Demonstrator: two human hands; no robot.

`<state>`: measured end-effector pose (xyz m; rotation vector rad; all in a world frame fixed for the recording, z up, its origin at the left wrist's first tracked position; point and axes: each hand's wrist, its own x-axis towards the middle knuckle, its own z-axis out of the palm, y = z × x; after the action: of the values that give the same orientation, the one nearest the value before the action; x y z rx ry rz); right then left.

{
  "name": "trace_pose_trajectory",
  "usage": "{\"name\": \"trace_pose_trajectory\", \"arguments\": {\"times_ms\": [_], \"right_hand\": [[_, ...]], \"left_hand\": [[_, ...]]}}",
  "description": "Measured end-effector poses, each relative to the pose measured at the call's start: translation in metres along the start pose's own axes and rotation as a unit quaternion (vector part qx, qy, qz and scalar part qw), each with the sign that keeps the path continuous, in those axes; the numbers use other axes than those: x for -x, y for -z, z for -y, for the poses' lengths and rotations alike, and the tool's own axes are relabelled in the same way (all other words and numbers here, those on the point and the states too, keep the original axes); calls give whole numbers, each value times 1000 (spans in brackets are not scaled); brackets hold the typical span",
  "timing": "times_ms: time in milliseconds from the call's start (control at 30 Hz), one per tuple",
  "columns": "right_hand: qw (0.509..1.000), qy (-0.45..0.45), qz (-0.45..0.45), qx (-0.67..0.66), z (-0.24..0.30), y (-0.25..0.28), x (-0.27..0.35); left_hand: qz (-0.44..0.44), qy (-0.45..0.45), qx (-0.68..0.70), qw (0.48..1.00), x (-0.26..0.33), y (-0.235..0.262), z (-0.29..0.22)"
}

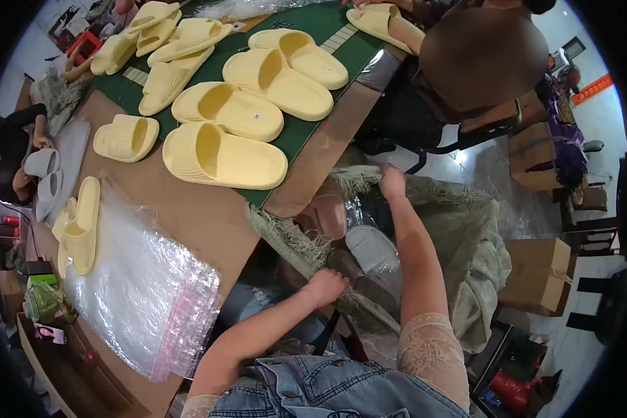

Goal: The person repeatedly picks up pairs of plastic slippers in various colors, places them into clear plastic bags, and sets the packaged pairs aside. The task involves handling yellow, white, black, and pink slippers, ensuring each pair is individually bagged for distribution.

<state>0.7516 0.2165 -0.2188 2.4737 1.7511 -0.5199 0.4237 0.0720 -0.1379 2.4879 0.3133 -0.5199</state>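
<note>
A large green-grey woven sack (442,202) with a frayed rim hangs beside the table, its mouth spread wide. My left hand (327,288) is closed around the near side of that rim. Farther off, my right hand (393,182) grips the frayed edge on the opposite side. Down inside the sack lie a white slipper (373,247) and a pinkish-brown slipper (327,216), with clear plastic around them. Neither hand touches the slippers. The bottom of the sack is hidden.
Several yellow slippers (230,157) lie on a green mat (306,143) atop the brown table (195,209). Clear plastic bags (139,285) are stacked at its near left. A person holds a yellow slipper (380,26) across the table. A cardboard box (533,275) stands right.
</note>
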Motion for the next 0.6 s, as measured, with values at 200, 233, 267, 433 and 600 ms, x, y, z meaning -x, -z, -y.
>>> {"name": "trace_pose_trajectory", "arguments": {"times_ms": [200, 233, 267, 433, 600], "right_hand": [[998, 57, -26, 11, 21, 26, 31], [997, 38, 3, 61, 19, 23, 32], [993, 22, 33, 111, 20, 20, 32], [992, -22, -58, 106, -16, 21, 34], [961, -68, -267, -10, -6, 177, 80]], "left_hand": [[-14, 47, 53, 997, 37, 11, -4], [10, 51, 27, 998, 39, 2, -9], [34, 56, 2, 998, 40, -9, -14], [-151, -15, 10, 988, 62, 0, -24], [-371, -116, 93, 917, 160, 114, -72]]}}
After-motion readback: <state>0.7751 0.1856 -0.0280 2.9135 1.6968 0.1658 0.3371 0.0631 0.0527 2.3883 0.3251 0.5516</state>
